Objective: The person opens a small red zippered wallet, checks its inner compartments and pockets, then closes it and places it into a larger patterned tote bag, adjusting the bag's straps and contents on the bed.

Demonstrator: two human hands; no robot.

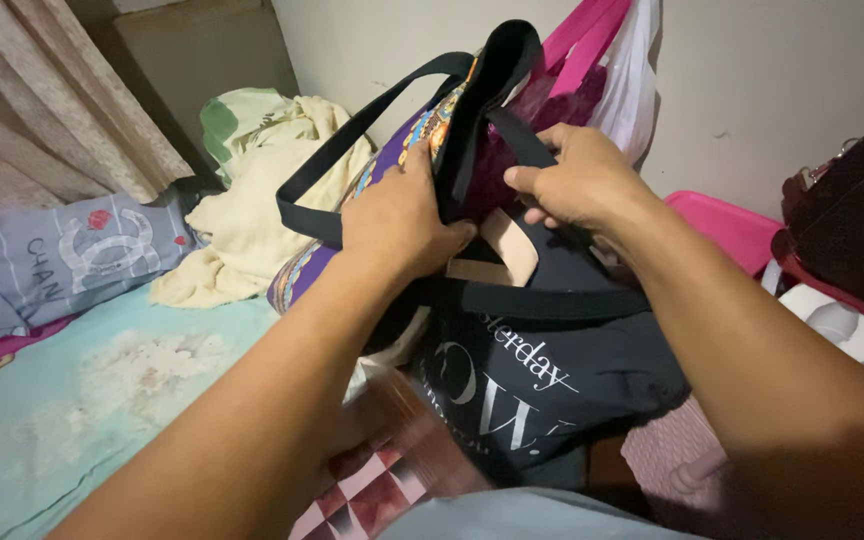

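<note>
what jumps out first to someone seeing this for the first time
Both hands meet at the mouth of a dark tote bag in the centre: the left hand grips its rim, the right hand pinches a black strap. To the left, a cream cloth lies heaped on the pale blue bed.

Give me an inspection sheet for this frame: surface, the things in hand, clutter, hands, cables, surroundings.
Surface: bed with a pale turquoise floral sheet.
Things in hand: dark tote bag with white lettering, mouth held open; black straps loop upward; a beige flat piece shows inside.
Clutter: cream cloth heap, grey patterned pillow, purple patterned bag behind the tote, checked red-and-white item, blurred.
Hands: left hand has its grip on the tote's rim; right hand pinches the rim and a strap.
Cables: nothing seen.
Surroundings: curtain, plain wall, pink bag and white plastic bag hanging, pink tray, dark handbag.
</note>
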